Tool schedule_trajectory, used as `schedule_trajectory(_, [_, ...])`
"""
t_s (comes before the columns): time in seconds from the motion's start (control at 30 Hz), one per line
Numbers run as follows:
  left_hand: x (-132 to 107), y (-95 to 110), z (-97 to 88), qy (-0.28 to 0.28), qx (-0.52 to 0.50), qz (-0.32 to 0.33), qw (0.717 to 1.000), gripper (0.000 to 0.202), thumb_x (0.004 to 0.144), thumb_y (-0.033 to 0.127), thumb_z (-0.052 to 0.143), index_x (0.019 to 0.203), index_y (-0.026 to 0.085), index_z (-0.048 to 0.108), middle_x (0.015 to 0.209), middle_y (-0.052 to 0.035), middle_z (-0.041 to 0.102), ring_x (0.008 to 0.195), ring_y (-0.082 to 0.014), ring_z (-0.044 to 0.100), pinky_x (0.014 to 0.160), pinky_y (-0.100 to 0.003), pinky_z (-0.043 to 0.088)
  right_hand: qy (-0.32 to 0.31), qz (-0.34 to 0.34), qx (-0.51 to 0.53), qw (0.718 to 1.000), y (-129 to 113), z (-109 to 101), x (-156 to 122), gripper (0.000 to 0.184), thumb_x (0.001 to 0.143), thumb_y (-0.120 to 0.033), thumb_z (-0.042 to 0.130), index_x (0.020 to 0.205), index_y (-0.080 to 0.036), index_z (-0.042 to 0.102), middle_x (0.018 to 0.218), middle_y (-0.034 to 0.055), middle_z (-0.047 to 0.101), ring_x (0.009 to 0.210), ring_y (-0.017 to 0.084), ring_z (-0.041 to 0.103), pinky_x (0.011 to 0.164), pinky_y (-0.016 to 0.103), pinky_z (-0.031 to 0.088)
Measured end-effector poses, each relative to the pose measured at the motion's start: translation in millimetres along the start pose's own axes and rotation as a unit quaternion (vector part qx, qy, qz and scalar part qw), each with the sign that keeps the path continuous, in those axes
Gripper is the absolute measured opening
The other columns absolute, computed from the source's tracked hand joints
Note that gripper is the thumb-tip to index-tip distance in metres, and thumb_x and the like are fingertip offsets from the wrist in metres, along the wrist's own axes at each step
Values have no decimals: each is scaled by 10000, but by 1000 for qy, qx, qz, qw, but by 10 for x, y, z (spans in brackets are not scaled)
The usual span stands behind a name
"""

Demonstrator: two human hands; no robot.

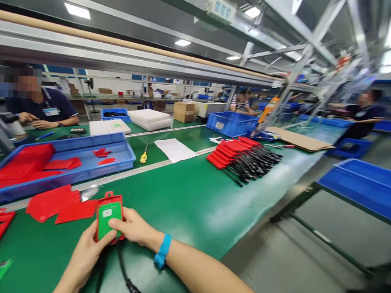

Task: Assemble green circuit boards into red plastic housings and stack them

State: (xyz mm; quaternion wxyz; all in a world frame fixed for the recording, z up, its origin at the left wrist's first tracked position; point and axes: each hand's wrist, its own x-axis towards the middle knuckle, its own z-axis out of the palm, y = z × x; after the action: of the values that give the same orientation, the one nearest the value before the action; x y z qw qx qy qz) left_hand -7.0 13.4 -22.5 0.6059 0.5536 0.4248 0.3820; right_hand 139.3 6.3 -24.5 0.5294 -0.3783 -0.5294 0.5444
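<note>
Between my two hands is a red plastic case (109, 196) with a green circuit board (110, 215) lying inside it, a white label on the board. My left hand (87, 250) grips the lower left side, its thumb at the board's lower edge. From the right, my right hand (134, 226) clasps the case, thumb pressed on the board. A black cable (121, 260) hangs from the case's lower end, with a connector (134, 289) on it. Flat red cover pieces (53, 204) lie just left of the case, beside a small clear bag (90, 192).
A blue tray (122, 162) holds red parts at the left. A yellow screwdriver (144, 156) and a paper sheet (175, 150) lie farther back. Finished-looking red units (231, 150) with black cables are piled at right. Co-workers sit across the bench. Blue bins (364, 186) stand right.
</note>
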Motion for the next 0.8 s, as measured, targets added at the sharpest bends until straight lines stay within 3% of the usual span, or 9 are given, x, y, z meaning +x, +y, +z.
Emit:
schedule_trajectory(0.07, [-45, 12, 75, 0, -13, 31, 999, 587, 668, 354, 753, 1176, 156, 537, 1178, -88, 612, 1128, -270, 532, 924, -319, 457, -8, 1, 28, 1000, -4, 1, -18, 431, 713, -489, 682, 972, -146, 641, 897, 43, 662, 818, 208, 601, 790, 355, 476])
schedule_trajectory(0.23, [-40, -14, 212, -32, -99, 4, 995, 502, 803, 410, 608, 1220, 163, 479, 1211, -133, 578, 958, -257, 622, 738, -334, 533, -12, 16, 80, 997, 28, -41, -10, 395, 719, -473, 704, 940, -148, 654, 861, 56, 675, 792, 213, 611, 758, 347, 477])
schedule_trajectory(0.43, [-18, -53, 274, 10, -109, 29, 994, 501, 768, 424, 640, 1134, 104, 520, 1102, -161, 615, 831, -255, 650, 640, -339, 550, -4, 47, 66, 997, -8, -49, -47, 405, 711, -482, 729, 941, -154, 665, 859, 69, 687, 784, 224, 622, 756, 344, 484])
schedule_trajectory(0.53, [-26, 9, 265, 4, -161, 38, 986, 504, 749, 404, 666, 1130, 108, 521, 1083, -160, 623, 803, -254, 658, 610, -325, 549, -23, 80, 70, 994, -5, -77, -20, 414, 762, -541, 657, 930, -163, 665, 786, 56, 675, 697, 195, 612, 639, 298, 495])
schedule_trajectory(0.6, [-30, 65, 238, -21, -218, 48, 975, 495, 749, 383, 673, 1137, 120, 515, 1059, -156, 635, 790, -257, 666, 603, -324, 547, -28, 108, 72, 991, 35, -106, 77, 481, 819, -620, 519, 818, -163, 669, 616, 33, 624, 513, 159, 554, 468, 261, 446])
schedule_trajectory(0.67, [-26, 108, 204, -53, -270, 49, 960, 488, 748, 372, 679, 1134, 123, 514, 984, -153, 659, 760, -262, 675, 607, -340, 548, -31, 115, 57, 991, 87, -109, 239, 516, 810, -643, 496, 672, -167, 643, 482, 7, 544, 396, 137, 475, 384, 248, 390])
schedule_trajectory(0.73, [-15, 130, 172, -79, -306, 40, 948, 488, 735, 371, 694, 1116, 118, 521, 881, -141, 677, 716, -265, 680, 609, -354, 547, -38, 104, 36, 993, 116, -44, 425, 427, 746, -591, 614, 639, -178, 631, 491, 4, 553, 422, 150, 503, 420, 269, 429])
schedule_trajectory(0.8, [-11, 142, 158, -87, -325, 27, 941, 496, 717, 370, 713, 1105, 121, 527, 821, -123, 680, 685, -259, 681, 607, -354, 547, -65, 79, 25, 994, 87, 110, 577, 324, 716, -518, 683, 774, -200, 664, 675, 31, 646, 602, 195, 603, 567, 316, 502])
